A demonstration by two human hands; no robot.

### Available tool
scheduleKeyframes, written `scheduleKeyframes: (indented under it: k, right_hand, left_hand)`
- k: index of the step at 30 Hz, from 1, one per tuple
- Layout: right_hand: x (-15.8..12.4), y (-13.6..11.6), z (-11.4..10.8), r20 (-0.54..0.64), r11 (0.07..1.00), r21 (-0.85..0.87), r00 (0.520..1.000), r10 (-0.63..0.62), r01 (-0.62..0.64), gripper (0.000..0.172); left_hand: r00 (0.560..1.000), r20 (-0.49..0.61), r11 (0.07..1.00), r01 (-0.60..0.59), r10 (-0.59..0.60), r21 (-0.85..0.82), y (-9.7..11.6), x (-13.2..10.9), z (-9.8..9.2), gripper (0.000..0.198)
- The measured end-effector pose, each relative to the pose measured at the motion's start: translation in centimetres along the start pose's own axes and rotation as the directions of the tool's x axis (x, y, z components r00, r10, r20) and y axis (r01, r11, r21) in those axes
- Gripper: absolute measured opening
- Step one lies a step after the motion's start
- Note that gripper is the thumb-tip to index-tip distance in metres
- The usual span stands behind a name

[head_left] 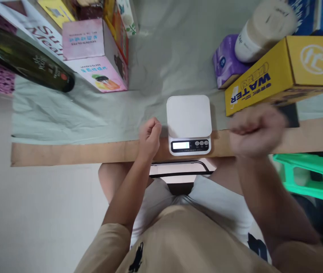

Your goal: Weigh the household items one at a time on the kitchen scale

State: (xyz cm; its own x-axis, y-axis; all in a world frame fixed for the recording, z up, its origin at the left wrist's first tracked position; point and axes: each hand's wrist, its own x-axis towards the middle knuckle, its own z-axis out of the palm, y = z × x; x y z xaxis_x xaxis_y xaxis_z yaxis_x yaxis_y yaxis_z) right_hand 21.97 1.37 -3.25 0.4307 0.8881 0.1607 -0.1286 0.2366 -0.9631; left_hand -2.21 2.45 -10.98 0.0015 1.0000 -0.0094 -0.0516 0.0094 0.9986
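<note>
Tan shirt [175,239] nearest. White scale [189,115] at near edge of desk [76,152], mid-scene, display [181,145] lit. Just left of it, left hand [150,133], grip curled into a fist; to the right, right hand [256,131], blurred, likewise fisted, near yellow box [261,85]. Beyond, on the right, purple pack [226,57] and jar [264,32]; on the left, pink box [90,45] and bottle [33,60].

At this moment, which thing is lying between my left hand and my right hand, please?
In the head view, the white digital scale lies between your left hand and your right hand; neither hand appears to touch it.
</note>
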Motion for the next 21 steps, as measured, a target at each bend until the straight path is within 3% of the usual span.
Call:
scheduleKeyframes:
  k: [3, 6, 11, 14, 16, 18, 19, 20, 21]
  right_hand:
    - [-2.5, 3.6, -0.3, -0.019, 0.996, 0.093, 1.0, -0.004, 0.006, 0.06]
    - [-2.3, 6.1, -0.4, -0.033, 0.988, 0.144, 0.998, 0.051, -0.046, 0.058]
    - [-1.7, 6.8, -0.7, -0.031, 0.982, 0.174, 0.997, 0.077, -0.07, 0.058]
    - [-1.9, 6.9, -0.8, -0.041, 0.98, 0.184, 0.996, 0.08, -0.072, 0.057]
    - [-2.0, 7.0, -0.8, -0.057, 0.979, 0.191, 0.995, 0.082, -0.07, 0.057]
    - [-2.0, 7.1, -0.7, -0.076, 0.98, 0.189, 0.994, 0.081, -0.066, 0.055]
    - [-2.0, 7.1, -0.6, -0.085, 0.981, 0.183, 0.993, 0.08, -0.064, 0.053]
    - [-2.0, 7.1, -0.5, -0.092, 0.983, 0.174, 0.993, 0.079, -0.062, 0.051]
    - [-2.0, 7.0, -0.4, -0.099, 0.984, 0.165, 0.992, 0.077, -0.06, 0.05]
  left_hand:
    - [1.0, 0.009, 0.999, 0.015, -0.015, -0.041, 0.2, -0.1, -0.2, 0.042]
    - [0.999, -0.025, 0.997, 0.028, -0.03, -0.066, 0.4, -0.2, -0.1, 0.045]
    - [0.994, -0.091, 0.998, 0.052, -0.055, -0.034, 1.6, -0.4, 0.3, 0.042]
    - [0.976, -0.213, 0.999, -0.035, 0.038, 0.018, 2.9, 0.4, -0.8, 0.031]
    - [0.916, -0.373, 0.989, -0.13, 0.148, 0.073, 4.1, 2.2, -2.5, 0.025]
    - [0.803, -0.534, 0.963, -0.201, 0.266, 0.178, 5.4, 5.0, -4.6, 0.018]
    - [0.718, -0.599, 0.928, -0.197, 0.355, 0.315, 6.1, 6.5, -5.6, 0.017]
    - [0.684, -0.603, 0.891, -0.162, 0.411, 0.424, 6.6, 8.1, -6.4, 0.025]
    - [0.688, -0.586, 0.863, -0.118, 0.428, 0.491, 7.0, 9.5, -7.0, 0.041]
